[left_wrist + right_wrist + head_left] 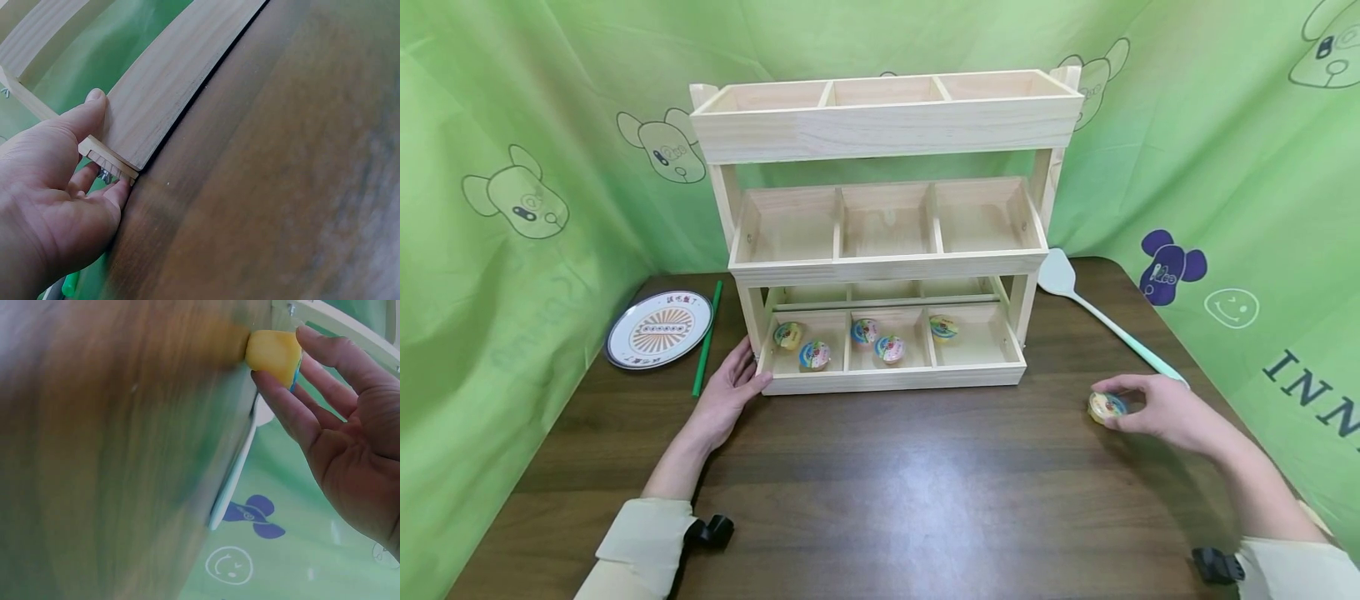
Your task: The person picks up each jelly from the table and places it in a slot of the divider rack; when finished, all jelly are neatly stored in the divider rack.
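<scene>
My right hand (1165, 410) pinches a small yellow jelly cup (1105, 407) with a printed lid between thumb and fingers, low over the right part of the table. In the right wrist view the cup's yellow side (272, 351) shows between the fingertips. At the left, my left hand (727, 392) grips the front corner of the wooden shelf's bottom tray (895, 383), thumb at the front panel and fingers round the side. Inside that tray lie two jelly cups in the left compartment, two in the middle and one jelly cup (943, 327) in the right.
Above stand the shelf's middle tray (887, 265) and top tray (887, 133), each with three compartments. A round white plate (658, 329) and a green stick (706, 350) lie left. A pale green spatula (1097, 312) lies right, its handle end behind my right hand. Green cloth surrounds the table.
</scene>
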Demonstrator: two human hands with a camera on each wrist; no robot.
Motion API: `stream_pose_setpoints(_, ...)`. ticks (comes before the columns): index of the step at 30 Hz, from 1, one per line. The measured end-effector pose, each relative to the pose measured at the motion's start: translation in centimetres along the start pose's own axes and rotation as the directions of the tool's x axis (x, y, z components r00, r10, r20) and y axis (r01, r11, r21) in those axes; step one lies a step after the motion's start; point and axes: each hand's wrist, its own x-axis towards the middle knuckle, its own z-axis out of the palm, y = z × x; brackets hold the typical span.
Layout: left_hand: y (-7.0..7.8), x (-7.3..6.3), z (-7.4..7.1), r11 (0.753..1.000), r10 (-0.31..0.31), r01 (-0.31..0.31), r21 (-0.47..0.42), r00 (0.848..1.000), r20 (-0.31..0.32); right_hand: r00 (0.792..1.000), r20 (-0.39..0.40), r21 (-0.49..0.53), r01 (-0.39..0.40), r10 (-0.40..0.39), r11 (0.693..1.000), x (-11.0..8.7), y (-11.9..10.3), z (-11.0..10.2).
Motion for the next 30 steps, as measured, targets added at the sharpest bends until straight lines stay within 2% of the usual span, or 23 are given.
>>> stream_pose_setpoints(9,0.1,0.0,0.0,1.0,0.006,-0.006,0.0,1.0,-0.004,1.0,-0.018,-0.011,0.022,-0.022,1.0,1.4,-1.2,-0.1)
stream_pose_setpoints(17,0.0,0.0,-0.1,1.0,0.006,-0.006,-0.004,1.0,-0.004,0.999,-0.036,0.009,0.005,-0.005,1.0,2.4,-2.7,-0.6)
stream_pose_setpoints(23,-0.1,0.1,0.0,1.0,-0.002,0.002,-0.012,1.0,-0.004,0.998,-0.063,0.015,0.033,-0.032,0.999,3.2,-3.9,-0.6)
stream_pose_setpoints(30,0.1,0.1,0.0,1.0,-0.006,0.006,0.002,1.0,-0.006,0.995,-0.078,0.071,0.06,-0.055,0.996,4.1,-5.1,-0.5)
